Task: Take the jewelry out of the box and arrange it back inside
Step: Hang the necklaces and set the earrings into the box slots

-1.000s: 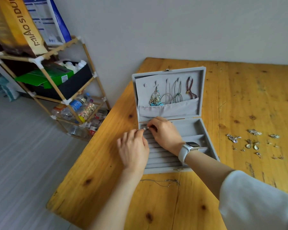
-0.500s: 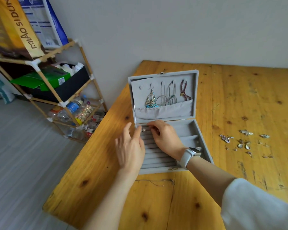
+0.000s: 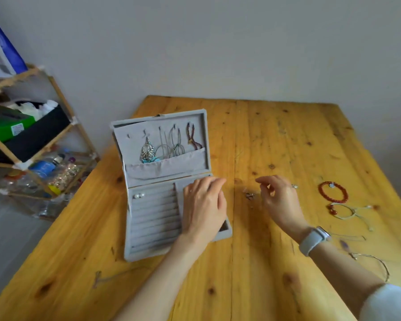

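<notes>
An open grey jewelry box (image 3: 153,228) stands on the wooden table (image 3: 252,286). Its raised lid (image 3: 160,126) holds a silver earring, thin bracelets and a purple beaded bracelet on hooks. Two pearl earrings (image 3: 139,195) sit in the top ring slot. My left hand (image 3: 203,207) rests flat on the box's right compartments, fingers straight. My right hand (image 3: 279,200) hovers over the table right of the box, fingers loosely curled, holding nothing that I can make out. A small silver piece (image 3: 249,195) lies just left of it.
A red bead bracelet (image 3: 333,192), a cord bracelet (image 3: 344,210) and thin chains (image 3: 370,262) lie on the table's right side. Another chain (image 3: 116,275) lies in front of the box. A wooden shelf (image 3: 33,158) with bottles stands left of the table.
Both hands left the ring slots. My right hand swung right over the table toward the loose pieces; my left hand moved onto the box's right side. The pearl earrings now show in the top slot.
</notes>
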Available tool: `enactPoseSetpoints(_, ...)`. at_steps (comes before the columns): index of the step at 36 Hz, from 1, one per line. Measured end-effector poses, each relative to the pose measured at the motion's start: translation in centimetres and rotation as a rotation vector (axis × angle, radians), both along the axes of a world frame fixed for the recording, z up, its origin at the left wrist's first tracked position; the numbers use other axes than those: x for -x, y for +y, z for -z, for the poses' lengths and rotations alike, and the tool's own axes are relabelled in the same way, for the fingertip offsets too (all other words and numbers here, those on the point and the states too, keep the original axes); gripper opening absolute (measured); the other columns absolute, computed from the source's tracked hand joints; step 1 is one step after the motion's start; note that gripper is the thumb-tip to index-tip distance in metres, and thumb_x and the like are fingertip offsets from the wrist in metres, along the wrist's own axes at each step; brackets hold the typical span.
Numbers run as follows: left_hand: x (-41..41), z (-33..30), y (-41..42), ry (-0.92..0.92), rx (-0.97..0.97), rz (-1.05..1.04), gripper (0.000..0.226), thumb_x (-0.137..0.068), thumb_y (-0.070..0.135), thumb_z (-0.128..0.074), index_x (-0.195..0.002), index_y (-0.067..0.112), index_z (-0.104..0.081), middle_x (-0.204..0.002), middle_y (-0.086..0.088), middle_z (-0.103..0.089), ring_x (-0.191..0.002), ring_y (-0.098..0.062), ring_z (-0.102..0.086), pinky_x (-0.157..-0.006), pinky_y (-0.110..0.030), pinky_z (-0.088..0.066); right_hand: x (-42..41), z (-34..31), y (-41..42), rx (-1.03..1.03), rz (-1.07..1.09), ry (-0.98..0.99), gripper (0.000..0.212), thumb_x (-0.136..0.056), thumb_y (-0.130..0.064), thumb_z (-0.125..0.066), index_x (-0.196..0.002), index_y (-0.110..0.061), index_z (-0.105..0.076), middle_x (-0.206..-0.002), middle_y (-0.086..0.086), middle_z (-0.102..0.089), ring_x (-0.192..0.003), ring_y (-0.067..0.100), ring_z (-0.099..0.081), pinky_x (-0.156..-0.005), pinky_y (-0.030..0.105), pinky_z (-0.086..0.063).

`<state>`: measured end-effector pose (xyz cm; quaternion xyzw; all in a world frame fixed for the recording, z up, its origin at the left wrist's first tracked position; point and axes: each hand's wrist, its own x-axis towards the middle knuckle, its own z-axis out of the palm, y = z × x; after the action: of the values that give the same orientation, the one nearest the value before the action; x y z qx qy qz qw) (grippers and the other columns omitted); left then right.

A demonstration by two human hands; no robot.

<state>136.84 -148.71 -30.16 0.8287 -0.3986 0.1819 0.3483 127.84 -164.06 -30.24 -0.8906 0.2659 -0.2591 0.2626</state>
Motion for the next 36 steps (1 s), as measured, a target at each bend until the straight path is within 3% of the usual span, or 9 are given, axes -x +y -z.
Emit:
enactPoseSetpoints(4, 0.6, -0.1, -3.7, 0.076, -0.103, 0.073, 0.034, -0.082, 0.023, -0.041, -0.102, 0.018, -0.068, -0.099, 0.002, -0.067, -0.091, -0.02, -0.061, -0.078, -0.034, -0.045, 1.4, 0.7, -3.9, 0.058, 0.14, 0.121, 0.02, -0.088, -0.014, -0.055, -0.106, -0.01, -0.064, -0.105, 0.01, -0.06, -0.101, 0.027, -0.048, -0.082, 0.032, -0.036)
enactPoseSetpoints(8, 0.3, 0.0, -7.1, 0.196, -0.231, 0.125, 0.029, -0.091, 0.018, -0.049, -0.117, 0.015, -0.062, -0.115, -0.002, -0.062, -0.109, -0.023, -0.053, -0.092, -0.038, -0.038, 1.3, 1.1, -5.7, 0.103, 0.176, 0.275, 0.028, -0.092, -0.028, -0.051, -0.116, -0.017, -0.06, -0.116, 0.007, -0.055, -0.11, 0.026, -0.043, -0.089, 0.041, -0.033)
enactPoseSetpoints(13, -0.3, 0.7, -10.8, 0.271, -0.314, 0.181, 0.033, -0.094, 0.019, -0.048, -0.126, 0.016, -0.055, -0.12, -0.001, -0.056, -0.115, -0.021, -0.045, -0.098, -0.037, -0.037, 0.7, 1.2, -6.3, 0.231, 0.134, 0.349, 0.025, -0.092, -0.037, -0.048, -0.107, -0.023, -0.062, -0.113, 0.0, -0.056, -0.108, 0.022, -0.042, -0.087, 0.038, -0.03)
enactPoseSetpoints(16, -0.5, 0.8, -12.5, 0.339, -0.34, 0.272, 0.034, -0.093, 0.017, -0.052, -0.126, 0.015, -0.055, -0.119, -0.004, -0.054, -0.116, -0.021, -0.043, -0.099, -0.03, -0.033, 1.0, 1.3, -6.7, 0.215, 0.116, 0.351, 0.023, -0.091, -0.038, -0.048, -0.104, -0.024, -0.061, -0.109, -0.003, -0.056, -0.107, 0.02, -0.042, -0.085, 0.036, -0.026)
enactPoseSetpoints(21, -0.8, 1.4, -13.5, 0.316, -0.403, 0.285, 0.025, -0.091, 0.022, -0.057, -0.114, 0.02, -0.064, -0.113, 0.001, -0.057, -0.113, -0.017, -0.047, -0.096, -0.036, -0.038, 2.3, 1.4, -7.3, 0.08, 0.093, 0.153, 0.011, -0.089, -0.025, -0.055, -0.093, -0.018, -0.063, -0.095, -0.004, -0.06, -0.098, 0.02, -0.046, -0.076, 0.03, -0.024)
enactPoseSetpoints(23, -0.7, 1.4, -13.5, 0.343, -0.349, 0.279, 0.018, -0.089, 0.02, -0.059, -0.106, 0.019, -0.067, -0.107, 0.002, -0.059, -0.106, -0.016, -0.05, -0.09, -0.032, -0.042, 2.8, 1.0, -7.3, -0.017, 0.086, 0.065, 0.007, -0.088, -0.019, -0.058, -0.09, -0.014, -0.063, -0.084, -0.006, -0.057, -0.092, 0.019, -0.049, -0.074, 0.028, -0.03)
enactPoseSetpoints(28, -0.6, -0.1, -12.0, 0.521, -0.083, 0.199, 0.01, -0.088, 0.014, -0.059, -0.095, 0.018, -0.064, -0.086, 0.012, -0.06, -0.082, -0.003, -0.056, -0.066, -0.003, -0.039, 2.8, -0.6, -6.1, -0.209, 0.022, -0.096, 0.002, -0.086, -0.014, -0.061, -0.085, -0.015, -0.06, -0.076, -0.01, -0.057, -0.078, 0.012, -0.055, -0.065, 0.014, -0.04)
enactPoseSetpoints(32, -1.2, -1.5, -8.1, 0.7, 0.15, 0.126, 0.012, -0.087, 0.012, -0.06, -0.091, 0.024, -0.061, -0.087, 0.009, -0.064, -0.083, -0.006, -0.06, -0.074, -0.013, -0.047, 1.8, -1.5, -4.0, -0.274, -0.058, -0.127, 0.014, -0.089, -0.015, -0.057, -0.102, -0.019, -0.061, -0.082, -0.006, -0.063, -0.075, 0.008, -0.058, -0.063, 0.011, -0.041)
enactPoseSetpoints(36, -2.4, -1.9, -3.0, 0.808, 0.301, 0.039, 0.02, -0.09, 0.005, -0.053, -0.094, 0.019, -0.066, -0.078, 0.004, -0.065, -0.07, -0.005, -0.061, -0.072, -0.02, -0.048, 0.0, -1.9, -0.6, -0.33, -0.123, -0.153, 0.017, -0.09, -0.008, -0.053, -0.096, -0.015, -0.067, -0.081, -0.005, -0.064, -0.071, 0.002, -0.059, -0.067, 0.007, -0.041)
